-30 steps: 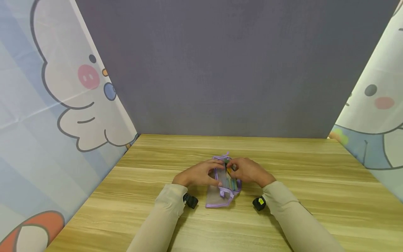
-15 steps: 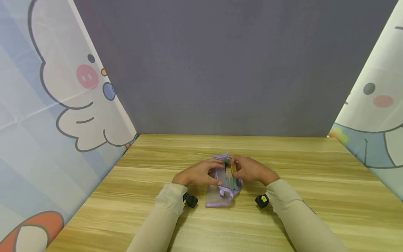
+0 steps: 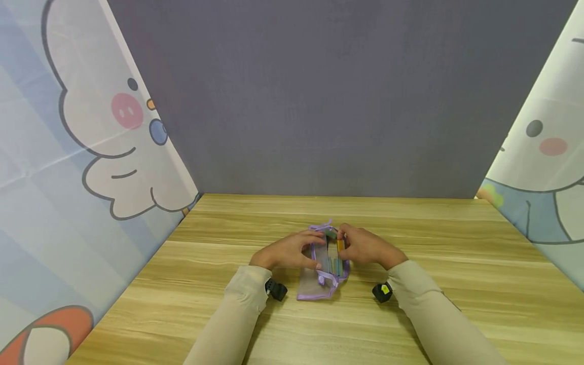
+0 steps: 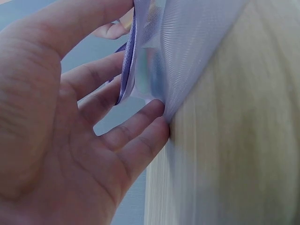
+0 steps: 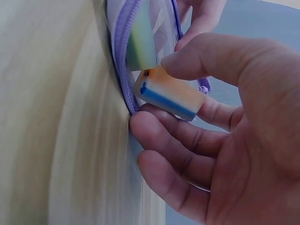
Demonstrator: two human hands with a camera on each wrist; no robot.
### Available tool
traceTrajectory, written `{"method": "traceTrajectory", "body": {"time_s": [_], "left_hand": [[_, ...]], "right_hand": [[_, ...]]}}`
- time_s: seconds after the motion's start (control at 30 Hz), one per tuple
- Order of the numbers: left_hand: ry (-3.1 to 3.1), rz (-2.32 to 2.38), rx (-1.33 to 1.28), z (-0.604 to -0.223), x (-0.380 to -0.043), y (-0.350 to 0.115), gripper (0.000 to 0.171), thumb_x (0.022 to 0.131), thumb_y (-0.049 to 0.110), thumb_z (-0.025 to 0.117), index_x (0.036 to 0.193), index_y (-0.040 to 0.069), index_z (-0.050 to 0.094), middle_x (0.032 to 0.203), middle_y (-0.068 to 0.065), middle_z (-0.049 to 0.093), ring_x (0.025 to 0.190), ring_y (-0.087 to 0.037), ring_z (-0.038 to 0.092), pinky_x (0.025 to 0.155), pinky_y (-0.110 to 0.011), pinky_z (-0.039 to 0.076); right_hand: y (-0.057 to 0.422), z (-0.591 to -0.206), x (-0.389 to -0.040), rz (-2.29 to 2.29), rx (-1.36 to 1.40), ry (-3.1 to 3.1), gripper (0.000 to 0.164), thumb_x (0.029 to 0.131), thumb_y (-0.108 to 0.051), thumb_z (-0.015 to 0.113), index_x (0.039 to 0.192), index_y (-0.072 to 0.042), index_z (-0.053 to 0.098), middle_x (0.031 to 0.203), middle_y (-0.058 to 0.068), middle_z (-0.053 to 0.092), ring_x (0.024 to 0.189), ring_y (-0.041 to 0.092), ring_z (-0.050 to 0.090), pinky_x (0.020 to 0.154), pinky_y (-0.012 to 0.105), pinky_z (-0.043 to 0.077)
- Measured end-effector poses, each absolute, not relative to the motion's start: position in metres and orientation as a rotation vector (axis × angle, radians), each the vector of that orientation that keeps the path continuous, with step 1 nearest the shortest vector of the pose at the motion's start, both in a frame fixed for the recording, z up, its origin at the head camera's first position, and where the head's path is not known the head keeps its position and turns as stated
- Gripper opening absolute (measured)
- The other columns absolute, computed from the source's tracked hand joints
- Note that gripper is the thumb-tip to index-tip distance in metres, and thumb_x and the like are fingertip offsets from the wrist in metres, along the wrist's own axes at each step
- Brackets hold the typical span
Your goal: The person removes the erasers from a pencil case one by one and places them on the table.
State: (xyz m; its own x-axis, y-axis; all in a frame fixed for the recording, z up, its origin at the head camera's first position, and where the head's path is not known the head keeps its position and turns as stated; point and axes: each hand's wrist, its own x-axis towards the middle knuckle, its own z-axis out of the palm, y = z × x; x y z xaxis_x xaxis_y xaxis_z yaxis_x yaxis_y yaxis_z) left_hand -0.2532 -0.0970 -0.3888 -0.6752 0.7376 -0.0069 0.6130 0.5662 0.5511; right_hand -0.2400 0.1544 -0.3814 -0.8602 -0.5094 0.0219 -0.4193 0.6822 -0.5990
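Observation:
A mesh zip pouch [image 3: 312, 284] with purple edging lies on the wooden table, its mouth spread apart. Several small colored blocks stand inside it, among them a green and yellow block [image 5: 142, 40]. Between thumb and fingers my right hand [image 3: 365, 247] pinches a small orange, white and blue block [image 5: 173, 91] at the pouch's right side. This block leans by the purple zipper [image 5: 123, 42]. My left hand [image 3: 289, 251] holds the pouch's left side, thumb and fingers apart along its edge. In the left wrist view, the lower fingertips [image 4: 157, 133] touch the mesh.
Wooden table [image 3: 456, 284] surrounds the pouch on all sides. A grey panel [image 3: 319, 101] rises along the back edge. Cartoon-printed cloths [image 3: 105, 167] hang at the left and right. A small black camera [image 3: 276, 290] sits at each wrist.
My right hand has shifted slightly right with the orange block, which now stands nearer the pouch's right edge. My left hand and the pouch stay nearly in place.

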Motion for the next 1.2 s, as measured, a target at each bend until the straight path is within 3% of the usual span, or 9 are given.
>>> {"method": "traceTrajectory", "body": {"time_s": [0.63, 1.2], "left_hand": [[2.556, 0.779, 1.136, -0.3900, -0.2535, -0.0968, 0.067, 0.087, 0.035, 0.078, 0.145, 0.012, 0.054, 0.158, 0.003, 0.038, 0.146, -0.017, 0.028, 0.114, -0.035, 0.032], [2.572, 0.783, 1.094, -0.3872, -0.2496, -0.0952, 0.067, 0.087, 0.038, 0.077, 0.145, 0.014, 0.054, 0.157, 0.003, 0.039, 0.146, -0.017, 0.029, 0.114, -0.037, 0.032]], "right_hand": [[0.1597, -0.3832, -0.2390, -0.927, -0.715, 2.787, 0.041, 0.081, -0.019, 0.079, 0.110, -0.005, 0.054, 0.087, 0.003, 0.058, 0.075, 0.017, 0.054, 0.067, 0.035, 0.047], [0.1610, -0.3841, -0.2381, -1.007, -0.754, 2.771, 0.032, 0.085, -0.014, 0.074, 0.108, -0.004, 0.054, 0.083, 0.003, 0.058, 0.068, 0.017, 0.053, 0.061, 0.034, 0.047]]}}
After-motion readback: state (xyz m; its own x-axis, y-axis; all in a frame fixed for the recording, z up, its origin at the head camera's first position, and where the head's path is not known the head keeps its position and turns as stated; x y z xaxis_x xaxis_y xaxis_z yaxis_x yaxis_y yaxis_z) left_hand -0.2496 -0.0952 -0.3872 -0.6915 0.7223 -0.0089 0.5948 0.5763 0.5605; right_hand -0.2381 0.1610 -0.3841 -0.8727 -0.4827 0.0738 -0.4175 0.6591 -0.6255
